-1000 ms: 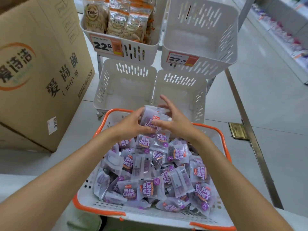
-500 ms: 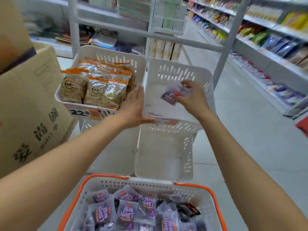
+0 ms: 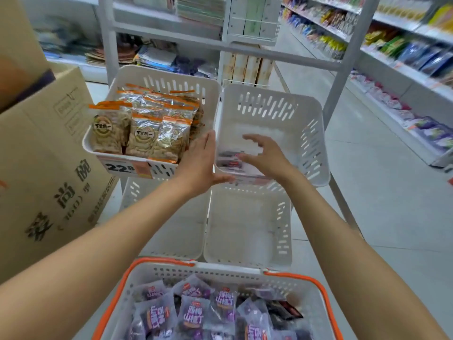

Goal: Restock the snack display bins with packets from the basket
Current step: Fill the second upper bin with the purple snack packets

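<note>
Packets (image 3: 193, 312), heaped in the orange-rimmed basket (image 3: 166, 261) with a few laid in the upper right bin (image 3: 316, 133), are judged light, soft and slippery, best pinched by a sealed edge; nothing is held, left hand (image 3: 199, 165) flat against that bin, right hand (image 3: 266, 159) spread above it; 22.8 is read on a price tag (image 3: 121, 168).

Retail shop. Price label (image 3: 120, 168) on display bin (image 3: 171, 82) just left of the fingers (image 3: 208, 142) of the left hand (image 3: 198, 165); aisle shelving (image 3: 392, 21) of packaged goods (image 3: 392, 42) beyond them, rightward.
</note>
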